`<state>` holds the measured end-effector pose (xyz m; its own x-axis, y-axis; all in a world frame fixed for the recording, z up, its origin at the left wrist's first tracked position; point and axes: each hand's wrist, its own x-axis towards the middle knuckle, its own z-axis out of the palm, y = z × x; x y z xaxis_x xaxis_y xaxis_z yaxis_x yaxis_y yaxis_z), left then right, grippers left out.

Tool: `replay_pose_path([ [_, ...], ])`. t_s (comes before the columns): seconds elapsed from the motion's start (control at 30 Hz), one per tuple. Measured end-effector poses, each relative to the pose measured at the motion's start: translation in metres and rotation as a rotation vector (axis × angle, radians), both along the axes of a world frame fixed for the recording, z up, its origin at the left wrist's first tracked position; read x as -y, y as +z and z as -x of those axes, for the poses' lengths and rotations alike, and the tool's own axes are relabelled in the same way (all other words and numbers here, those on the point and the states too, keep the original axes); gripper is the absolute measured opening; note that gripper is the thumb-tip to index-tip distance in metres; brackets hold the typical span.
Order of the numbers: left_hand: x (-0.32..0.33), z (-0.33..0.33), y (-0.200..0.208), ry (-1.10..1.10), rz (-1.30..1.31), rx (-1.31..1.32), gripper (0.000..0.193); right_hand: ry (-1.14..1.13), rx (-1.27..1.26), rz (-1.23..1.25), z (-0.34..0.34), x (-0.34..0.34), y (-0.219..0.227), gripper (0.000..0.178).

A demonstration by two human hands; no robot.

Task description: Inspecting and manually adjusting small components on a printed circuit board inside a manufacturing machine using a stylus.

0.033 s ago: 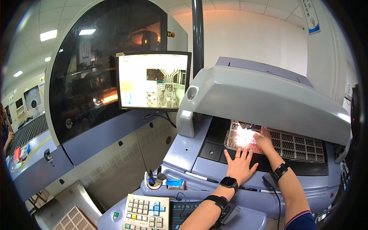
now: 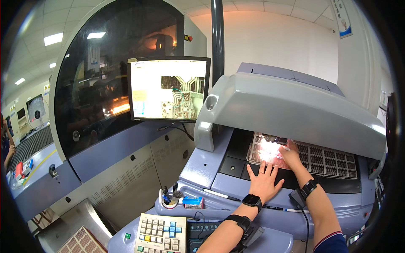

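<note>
Head view. A printed circuit board panel [image 2: 322, 161], patterned with rows of small dark units, lies flat on the black bed [image 2: 236, 166] of a grey-hooded inspection machine [image 2: 291, 99], right of centre in the frame. Its long axis runs from the middle of the frame toward the right, sloping slightly downward; the panel appears continuous, though the right hand covers part of it.

The left hand [image 2: 265, 183] lies palm down with fingers spread apart, its fingertips pointing up the frame at the panel's lower edge, just below a glaring patch of light [image 2: 271, 151]. From these fingers, the panel lies directly above and extends to the right. Whether the fingertips press on the panel or merely border it cannot be told in the glare.

The right hand [image 2: 291, 156] is the nearer of the two, reaching over the panel at the right side of the bright patch. Its fingers are bent and point toward the upper left; a whitish slender item [image 2: 287, 148] shows beside them, but whether they are clamped on it cannot be told. Most of the panel's evenly lit length extends to the right of this hand.
</note>
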<state>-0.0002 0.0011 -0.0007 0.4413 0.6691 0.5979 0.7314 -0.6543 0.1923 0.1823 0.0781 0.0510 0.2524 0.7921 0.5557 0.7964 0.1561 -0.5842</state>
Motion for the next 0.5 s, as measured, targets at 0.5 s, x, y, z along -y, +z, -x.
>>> replay_pose_path([
  [0.5, 0.002, 0.001, 0.001, 0.008, -0.004, -0.007, 0.059, 0.195, -0.248, -0.152, -0.017, -0.013, -0.032, 0.040],
])
